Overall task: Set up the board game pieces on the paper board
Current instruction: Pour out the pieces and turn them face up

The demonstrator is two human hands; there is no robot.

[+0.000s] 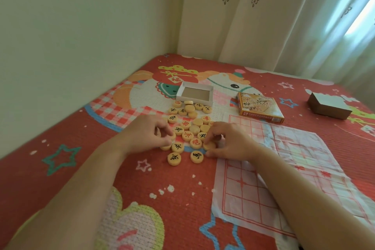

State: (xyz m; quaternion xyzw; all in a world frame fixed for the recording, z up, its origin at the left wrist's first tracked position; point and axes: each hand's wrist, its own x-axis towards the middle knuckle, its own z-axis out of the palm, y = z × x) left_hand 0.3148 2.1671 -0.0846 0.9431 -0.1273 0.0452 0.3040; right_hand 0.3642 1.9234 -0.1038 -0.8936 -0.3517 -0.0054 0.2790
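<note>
Two hands at work in the heap of game pieces

Both hands reach into the loose pieces (pixel 188 126), round wooden discs lying in a heap on the red patterned bedspread (pixel 81 148), just left of the paper board (pixel 284 160). Some discs show black characters, some show red, and several lie blank side up.

The left hand (pixel 148 134) sits at the heap's left edge. Its fingers are curled down and drawn close together, and they pinch an edge piece (pixel 169 140) with the thumb. How many discs lie under that hand cannot be told.

The right hand (pixel 229 142) rests at the heap's right side, at the board's near-left edge. Its thumb and curled fingers close narrowly on a blank piece (pixel 209 145), which touches the bedspread.

The board is thin, creased paper with a red grid, spread flat, and no piece stands on it.

Beyond the heap lies an open white tray (pixel 194 93), touching the farthest discs. A printed box lid (pixel 259 108) lies at the board's far edge. A brown box (pixel 328 105) sits well apart to the right. A pale wall (pixel 81 16) and a curtain (pixel 284 16) rise behind the bed.
</note>
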